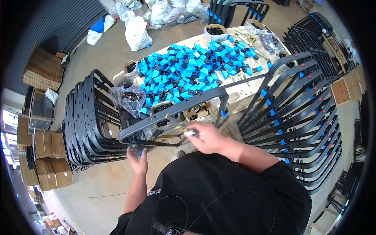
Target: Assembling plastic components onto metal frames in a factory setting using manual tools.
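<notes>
A dark grey metal frame (172, 113) with rounded corners lies across in front of me, near the table's front edge. A blue plastic piece (224, 113) sits on its right end. My left hand (138, 158) is at the frame's lower left corner, thumb and fingers around a small blue plastic piece of which only a bit shows. My right hand (205, 137) is closed around a hand tool with yellow parts (179, 127), held over the frame's near side. Motion blurs the tool, so its exact kind is unclear.
A heap of blue and black plastic pieces (188, 70) covers much of the table (235, 92). Boxes of small black parts (215, 32) stand along its edges. Similar frames are stacked at left (84, 117) and right (297, 125). Cardboard boxes (53, 160) stand farther left; white sacks (137, 33) lie behind.
</notes>
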The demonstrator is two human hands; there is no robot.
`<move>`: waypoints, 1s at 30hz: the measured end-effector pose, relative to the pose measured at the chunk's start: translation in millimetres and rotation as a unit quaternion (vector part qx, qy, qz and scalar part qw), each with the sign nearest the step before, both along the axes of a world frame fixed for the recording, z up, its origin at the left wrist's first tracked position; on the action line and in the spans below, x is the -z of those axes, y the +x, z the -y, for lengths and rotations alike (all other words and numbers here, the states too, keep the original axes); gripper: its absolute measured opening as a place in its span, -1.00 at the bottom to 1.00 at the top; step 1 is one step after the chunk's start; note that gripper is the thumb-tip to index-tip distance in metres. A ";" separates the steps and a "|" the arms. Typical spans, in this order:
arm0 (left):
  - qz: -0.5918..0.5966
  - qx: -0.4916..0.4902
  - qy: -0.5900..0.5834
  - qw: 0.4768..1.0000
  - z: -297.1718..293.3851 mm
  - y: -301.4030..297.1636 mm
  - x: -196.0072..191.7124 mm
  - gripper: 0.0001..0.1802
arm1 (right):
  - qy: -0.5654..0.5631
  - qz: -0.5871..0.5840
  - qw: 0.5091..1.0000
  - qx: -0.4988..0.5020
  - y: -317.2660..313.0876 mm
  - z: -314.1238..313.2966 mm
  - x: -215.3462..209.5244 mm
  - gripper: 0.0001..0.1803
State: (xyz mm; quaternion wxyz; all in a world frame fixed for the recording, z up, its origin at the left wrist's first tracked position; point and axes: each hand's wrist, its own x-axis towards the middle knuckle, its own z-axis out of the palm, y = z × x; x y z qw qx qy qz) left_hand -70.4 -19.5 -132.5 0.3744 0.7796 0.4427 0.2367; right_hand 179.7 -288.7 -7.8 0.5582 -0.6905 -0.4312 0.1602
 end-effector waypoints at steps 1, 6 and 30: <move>0.094 0.007 -0.070 0.993 -19.8 -12.0 33.6 -0.03 | 0.042 0.007 0.999 0.025 5.0 -4.6 -16.5 -0.76; -0.080 0.022 -0.121 0.989 -34.1 -2.5 40.9 0.05 | -0.009 -0.069 0.981 0.179 43.0 -23.9 -48.5 -0.74; 0.068 0.226 0.104 0.966 -96.8 -2.6 124.7 -0.64 | -0.170 -0.124 0.919 0.334 34.5 -78.3 -33.6 -0.78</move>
